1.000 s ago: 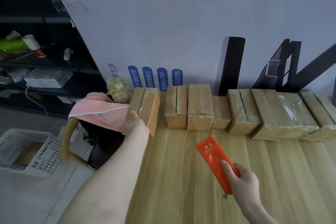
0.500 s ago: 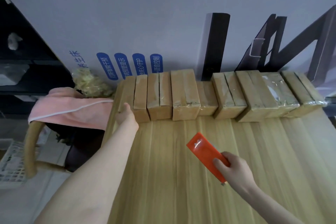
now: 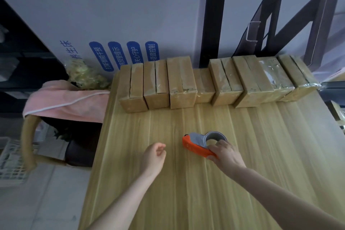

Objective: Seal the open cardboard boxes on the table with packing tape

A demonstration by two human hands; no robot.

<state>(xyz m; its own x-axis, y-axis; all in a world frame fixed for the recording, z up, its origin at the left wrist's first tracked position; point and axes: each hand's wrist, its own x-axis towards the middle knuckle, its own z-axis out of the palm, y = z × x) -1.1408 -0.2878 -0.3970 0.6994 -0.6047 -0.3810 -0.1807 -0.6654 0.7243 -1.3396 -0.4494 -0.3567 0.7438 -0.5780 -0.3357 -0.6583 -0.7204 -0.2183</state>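
- Left hand [image 3: 154, 157]: centre of frame, over the counter [image 3: 186, 201], forearm entering from the lower left. Fingers are loosely curled and hold nothing.
- Right hand [image 3: 226, 155]: right of centre. Fingers are wrapped round the orange tape dispenser [image 3: 195, 148]; contact between dispenser and counter cannot be confirmed.
- Cardboard boxes [image 3: 182, 84]: one row along the counter's far edge, upper centre.
- The right hand hides the dispenser's rear end. The condition of the box seams is hard to make out.

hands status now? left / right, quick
Left hand: open, fingers loosely curled, holding nothing, over the table.
Right hand: closed on the orange tape dispenser.
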